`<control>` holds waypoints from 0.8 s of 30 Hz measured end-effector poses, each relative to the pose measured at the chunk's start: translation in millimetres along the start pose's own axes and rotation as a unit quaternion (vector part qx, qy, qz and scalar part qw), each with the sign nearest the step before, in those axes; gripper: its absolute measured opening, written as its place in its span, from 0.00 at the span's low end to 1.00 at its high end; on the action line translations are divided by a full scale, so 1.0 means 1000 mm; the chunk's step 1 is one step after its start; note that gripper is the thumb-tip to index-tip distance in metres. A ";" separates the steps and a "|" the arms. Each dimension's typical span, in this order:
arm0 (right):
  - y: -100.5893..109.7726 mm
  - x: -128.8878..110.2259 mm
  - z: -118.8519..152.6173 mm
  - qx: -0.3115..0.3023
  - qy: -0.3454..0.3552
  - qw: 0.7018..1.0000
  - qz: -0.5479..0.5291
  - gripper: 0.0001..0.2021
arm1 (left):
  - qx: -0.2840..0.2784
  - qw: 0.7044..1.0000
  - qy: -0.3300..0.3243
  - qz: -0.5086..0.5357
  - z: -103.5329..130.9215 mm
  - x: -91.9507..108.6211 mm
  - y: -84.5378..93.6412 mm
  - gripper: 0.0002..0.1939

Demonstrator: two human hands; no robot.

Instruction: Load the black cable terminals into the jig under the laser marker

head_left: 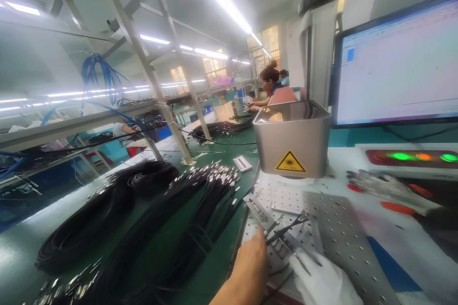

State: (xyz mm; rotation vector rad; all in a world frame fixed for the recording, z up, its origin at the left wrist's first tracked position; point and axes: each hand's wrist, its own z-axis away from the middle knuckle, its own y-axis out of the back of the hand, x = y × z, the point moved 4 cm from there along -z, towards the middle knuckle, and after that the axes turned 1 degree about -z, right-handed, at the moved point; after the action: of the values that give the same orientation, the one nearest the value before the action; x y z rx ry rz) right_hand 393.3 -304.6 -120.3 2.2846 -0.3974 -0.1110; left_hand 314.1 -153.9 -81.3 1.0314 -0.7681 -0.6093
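Left hand (250, 267): bare, closed on thin black cable ends (286, 228).
Right hand (322, 283): white-gloved, grip not discernible.
Plate (336, 228): flat perforated metal.
Bench (21, 248): green, covered with glossy black cable bundles (161, 228).

Left hand (248, 271) and white-gloved right hand (322, 283) both cut off at bottom edge, fingers mostly out of frame. Monitor (397, 59) clipped at right, screen text unreadable. Gloves (388, 188) by the indicator lights blurred (motion smear). Distant co-worker (270, 86) too small to read.
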 end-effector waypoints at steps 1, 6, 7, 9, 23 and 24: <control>-0.001 0.000 0.001 0.001 -0.002 1.000 -0.001 0.17 | 0.014 1.000 -0.001 -0.012 0.000 -0.001 0.001 0.29; -0.013 0.001 0.007 -0.013 -0.001 1.000 0.004 0.17 | 0.079 0.994 0.013 0.070 0.009 -0.002 0.013 0.10; -0.014 0.001 0.008 -0.013 0.002 1.000 0.008 0.17 | 0.070 0.991 0.014 0.117 0.010 -0.002 0.014 0.12; -0.014 0.001 0.009 -0.005 0.007 1.000 0.013 0.17 | 0.021 0.974 0.017 0.226 0.011 -0.003 0.011 0.09; 0.002 0.000 0.001 0.006 0.008 1.000 -0.002 0.17 | -0.016 0.971 0.068 0.227 0.005 -0.006 -0.001 0.17; 0.002 0.000 0.002 0.003 0.008 1.000 -0.003 0.17 | -0.014 0.973 0.070 0.219 0.006 -0.005 0.001 0.17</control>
State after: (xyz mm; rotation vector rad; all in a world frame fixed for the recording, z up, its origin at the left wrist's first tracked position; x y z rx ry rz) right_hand 392.6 -306.9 -120.4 2.2909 -0.3821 -0.0952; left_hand 306.0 -153.0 -79.6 0.8331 -0.8261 -0.1658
